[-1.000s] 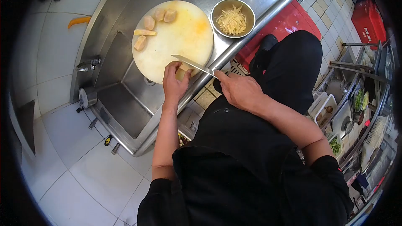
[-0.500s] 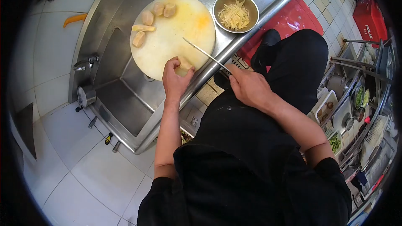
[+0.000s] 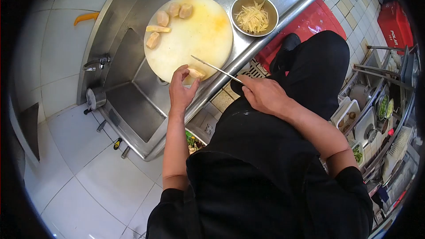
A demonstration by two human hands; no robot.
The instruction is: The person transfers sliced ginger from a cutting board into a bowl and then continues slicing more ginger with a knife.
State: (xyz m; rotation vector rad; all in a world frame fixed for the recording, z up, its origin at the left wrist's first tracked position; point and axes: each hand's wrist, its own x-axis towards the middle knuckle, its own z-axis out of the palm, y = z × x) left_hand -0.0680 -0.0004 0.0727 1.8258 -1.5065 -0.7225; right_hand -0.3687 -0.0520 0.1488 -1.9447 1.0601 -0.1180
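Observation:
My left hand [image 3: 182,89] has its fingers and thumb around a pale yellow piece of peeled ginger [image 3: 196,72] at the near edge of the round white cutting board [image 3: 195,40]. In my right hand [image 3: 264,93] is the handle of a knife [image 3: 216,67]. Its thin blade points left over the board, just above the ginger piece and apart from it. Several peeled ginger chunks [image 3: 153,40] and a flat slab of ginger [image 3: 158,28] lie along the board's far left side. To the right, a metal bowl [image 3: 233,17] holds ginger shreds [image 3: 253,18].
The board rests across a stainless steel sink [image 3: 133,115] with a tap [image 3: 97,62] on its left wall. Below the counter's front rim is a red plastic surface [image 3: 310,24]. A rack [image 3: 376,75] with trays of food stands at the right.
The ginger piece in my left hand has turned and shows a yellower face. The knife has shifted slightly, its blade lower relative to the board. The whole view has moved a little.

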